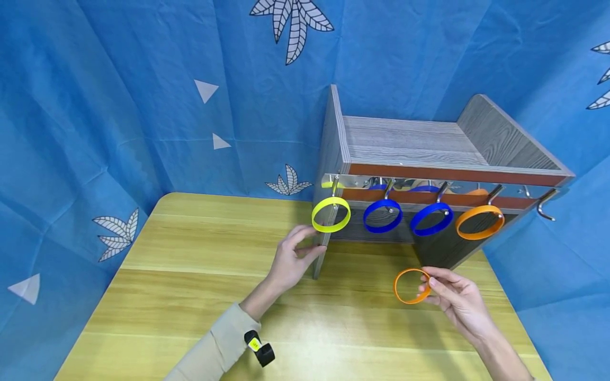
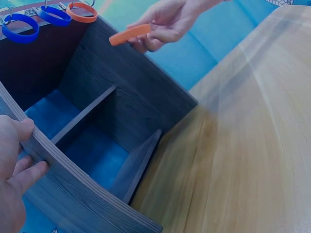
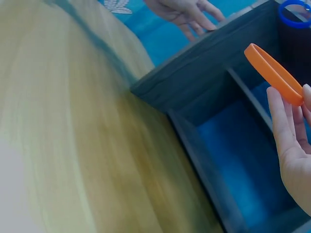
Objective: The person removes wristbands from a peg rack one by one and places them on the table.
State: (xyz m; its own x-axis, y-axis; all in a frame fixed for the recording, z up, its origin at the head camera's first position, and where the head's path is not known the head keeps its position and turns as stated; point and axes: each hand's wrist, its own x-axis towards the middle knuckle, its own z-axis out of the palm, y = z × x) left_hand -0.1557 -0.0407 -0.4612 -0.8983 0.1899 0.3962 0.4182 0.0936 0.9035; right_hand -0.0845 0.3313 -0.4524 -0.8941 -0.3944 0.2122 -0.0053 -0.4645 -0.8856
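My right hand [image 1: 459, 301] pinches an orange wristband [image 1: 397, 288] between thumb and fingers, below the front of a grey wood-grain shelf [image 1: 410, 140]. In the right wrist view the orange band [image 3: 273, 73] stands out from the fingertips. My left hand [image 1: 293, 259] grips the front edge of the shelf's left side panel [image 2: 82, 170], just below a hanging yellow wristband [image 1: 314, 222]. On the hook rail, two blue wristbands [image 1: 367, 225] and another orange wristband [image 1: 478, 235] hang to the right of the yellow one.
A bare hook [image 1: 543, 209] sticks out at the rail's right end. The shelf stands on a wooden table [image 1: 190, 254], with a blue patterned curtain [image 1: 157, 95] behind and at the sides. Below the rail the shelf has open compartments with a divider [image 2: 87, 114].
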